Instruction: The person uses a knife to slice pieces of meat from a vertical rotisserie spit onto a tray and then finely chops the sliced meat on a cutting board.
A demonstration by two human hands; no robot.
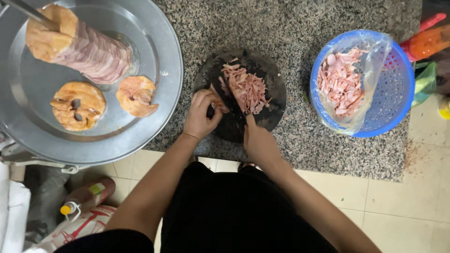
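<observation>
Both hands [201, 117] chop meat [246, 89] on a board [276, 89].

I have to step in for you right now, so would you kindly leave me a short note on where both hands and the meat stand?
Left hand: pinching a small piece of pink meat on the round dark cutting board.
Right hand: gripping a knife handle at the board's near edge; the blade is hard to make out.
Done: a pile of chopped meat lies on the board; more sits in the bag-lined blue basket on the right.
Left: the skewered meat roll and two round end slices rest on the metal tray, uncut.
</observation>
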